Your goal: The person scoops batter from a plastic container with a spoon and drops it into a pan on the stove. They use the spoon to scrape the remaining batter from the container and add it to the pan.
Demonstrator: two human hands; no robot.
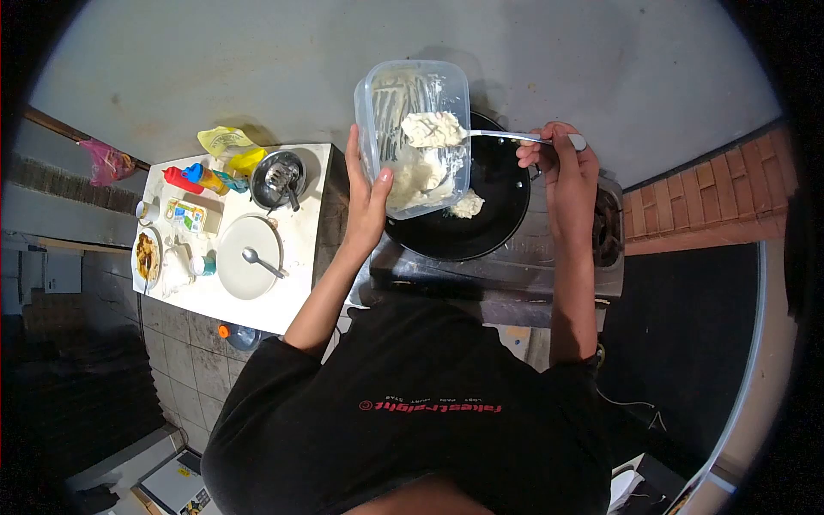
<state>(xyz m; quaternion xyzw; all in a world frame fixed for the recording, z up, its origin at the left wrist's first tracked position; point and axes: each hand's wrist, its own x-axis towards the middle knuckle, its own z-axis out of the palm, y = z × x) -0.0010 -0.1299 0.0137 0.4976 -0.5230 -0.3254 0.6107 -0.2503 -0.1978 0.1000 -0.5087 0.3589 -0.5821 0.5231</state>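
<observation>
My left hand (369, 195) grips the lower left side of a clear plastic container (390, 103), tilted above a black frying pan (502, 202). White batter-like mixture (416, 176) coats the inside of the container. My right hand (562, 159) holds the handle end of a metal spoon (511, 135), fingers closed round it. The spoon's bowl is over the container and carries a lump of the white mixture (433, 130). One portion of the mixture (467, 204) lies in the pan, just beside the container's lower right corner.
The pan sits on a metal stove (541, 275), with another burner (608, 227) at right. On the white table (292, 300) at left stand a plate (236, 279) with a spoon, a metal bowl (262, 190), bottles (182, 180) and a food dish (148, 257).
</observation>
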